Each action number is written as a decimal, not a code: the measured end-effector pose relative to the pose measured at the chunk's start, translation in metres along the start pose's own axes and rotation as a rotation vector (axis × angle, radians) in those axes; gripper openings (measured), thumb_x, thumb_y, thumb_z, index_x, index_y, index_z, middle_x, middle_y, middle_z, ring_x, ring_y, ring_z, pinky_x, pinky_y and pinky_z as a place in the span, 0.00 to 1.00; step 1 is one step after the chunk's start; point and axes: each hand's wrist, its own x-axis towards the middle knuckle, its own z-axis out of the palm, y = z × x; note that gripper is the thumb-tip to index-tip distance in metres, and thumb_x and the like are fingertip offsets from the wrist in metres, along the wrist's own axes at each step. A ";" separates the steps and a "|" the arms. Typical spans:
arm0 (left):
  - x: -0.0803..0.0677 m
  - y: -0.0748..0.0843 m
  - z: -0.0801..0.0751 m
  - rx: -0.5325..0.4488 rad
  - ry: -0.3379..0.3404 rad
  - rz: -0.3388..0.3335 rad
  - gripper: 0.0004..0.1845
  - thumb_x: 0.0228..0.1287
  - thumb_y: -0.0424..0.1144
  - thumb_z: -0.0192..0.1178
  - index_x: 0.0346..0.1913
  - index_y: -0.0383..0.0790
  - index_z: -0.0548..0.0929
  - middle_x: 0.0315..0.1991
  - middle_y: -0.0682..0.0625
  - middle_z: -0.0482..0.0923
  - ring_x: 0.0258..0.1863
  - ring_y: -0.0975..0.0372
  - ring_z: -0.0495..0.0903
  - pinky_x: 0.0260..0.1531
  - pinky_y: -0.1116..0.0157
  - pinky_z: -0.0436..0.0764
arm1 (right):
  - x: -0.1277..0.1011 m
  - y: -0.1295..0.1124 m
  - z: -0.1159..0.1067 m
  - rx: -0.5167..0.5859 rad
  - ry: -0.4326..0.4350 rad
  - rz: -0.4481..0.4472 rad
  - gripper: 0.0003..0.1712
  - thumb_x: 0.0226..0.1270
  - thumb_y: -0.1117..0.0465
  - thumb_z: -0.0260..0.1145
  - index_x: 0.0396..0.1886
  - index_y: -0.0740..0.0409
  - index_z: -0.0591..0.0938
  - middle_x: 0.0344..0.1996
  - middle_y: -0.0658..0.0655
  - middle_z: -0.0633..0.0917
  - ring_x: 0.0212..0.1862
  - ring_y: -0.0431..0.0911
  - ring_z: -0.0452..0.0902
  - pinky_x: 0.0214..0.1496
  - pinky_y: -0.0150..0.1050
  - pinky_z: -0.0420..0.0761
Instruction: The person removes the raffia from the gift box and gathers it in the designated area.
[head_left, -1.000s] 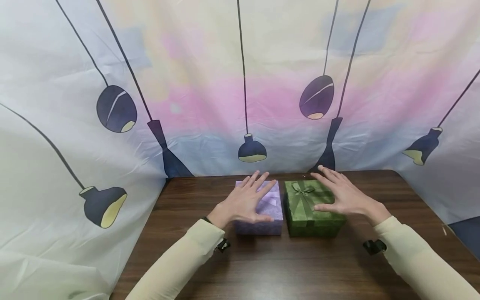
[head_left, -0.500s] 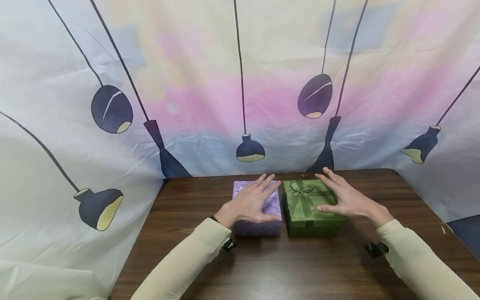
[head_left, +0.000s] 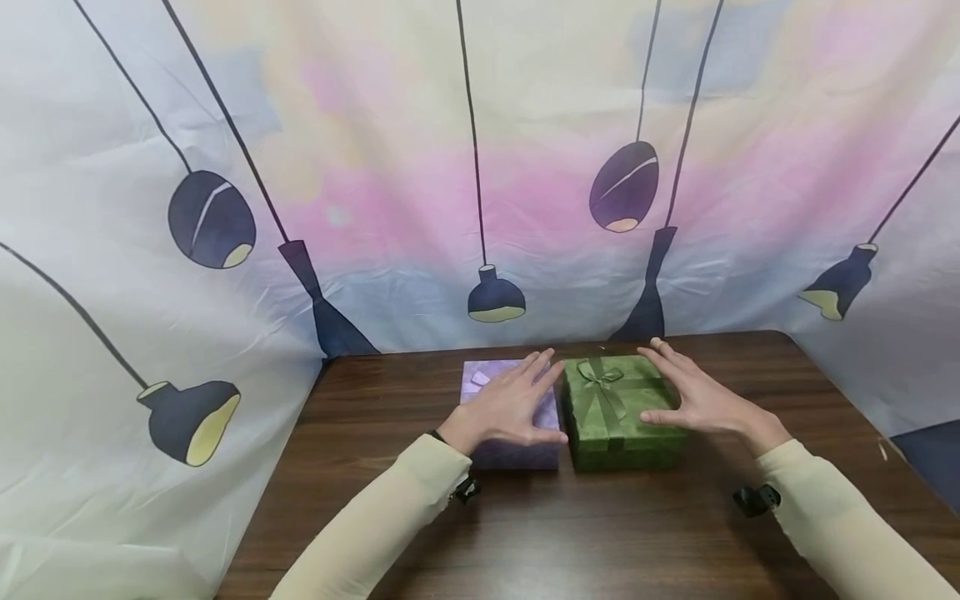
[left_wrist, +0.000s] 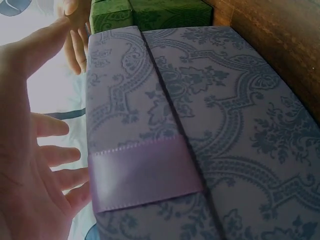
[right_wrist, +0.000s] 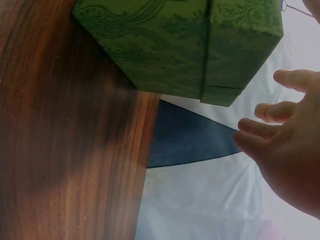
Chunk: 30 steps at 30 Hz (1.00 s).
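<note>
- Head view: a dark wooden table stands against a printed cloth backdrop of hanging lamps. Two gift boxes sit side by side near the table's far edge, so close that they seem to touch: one purple box on the left, one green box with a ribbon bow on the right. Two hands are in view, one over each box. The left hand is spread flat with straight fingers over the purple lid; whether it presses or just hovers cannot be told. The right hand is likewise spread, fingers straight, over the right side of the green box. Neither hand grips anything. Both lids look closed and both boxes rest on the table, so judging by this, nothing has been lifted or opened yet.
- Left wrist view: the purple box, patterned and banded with one satin ribbon, fills the frame. The left hand lies open beside it, fingers spread, not curled round it. The green box shows beyond.
- Right wrist view: the green box sits on the table. The right hand is open just beside it, fingers apart from the box.
</note>
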 end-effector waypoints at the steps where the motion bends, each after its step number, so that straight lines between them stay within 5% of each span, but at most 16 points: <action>1: 0.000 0.000 0.000 0.002 0.001 -0.002 0.58 0.54 0.76 0.53 0.77 0.41 0.50 0.78 0.41 0.44 0.76 0.48 0.50 0.70 0.51 0.63 | 0.000 0.001 0.000 0.000 0.001 0.002 0.58 0.55 0.41 0.73 0.79 0.48 0.51 0.77 0.67 0.45 0.74 0.70 0.43 0.63 0.74 0.56; 11: 0.004 0.002 0.005 0.033 -0.019 -0.013 0.58 0.53 0.77 0.51 0.77 0.40 0.51 0.78 0.41 0.46 0.76 0.50 0.50 0.72 0.53 0.58 | -0.002 0.006 0.001 0.011 -0.024 0.031 0.60 0.56 0.40 0.72 0.79 0.48 0.48 0.77 0.68 0.47 0.75 0.67 0.44 0.64 0.72 0.59; 22: 0.011 0.008 0.010 0.060 -0.007 -0.013 0.58 0.53 0.78 0.50 0.76 0.37 0.55 0.77 0.41 0.49 0.75 0.50 0.54 0.71 0.55 0.62 | -0.005 0.007 0.000 0.026 -0.040 0.047 0.62 0.55 0.41 0.72 0.79 0.57 0.47 0.76 0.70 0.47 0.75 0.68 0.44 0.67 0.69 0.58; 30: 0.010 0.010 0.018 0.071 -0.060 -0.030 0.59 0.53 0.79 0.48 0.76 0.36 0.54 0.77 0.40 0.50 0.76 0.52 0.53 0.72 0.58 0.59 | -0.007 0.006 0.006 0.031 -0.062 0.033 0.62 0.56 0.41 0.72 0.77 0.64 0.48 0.76 0.72 0.47 0.74 0.70 0.45 0.66 0.69 0.59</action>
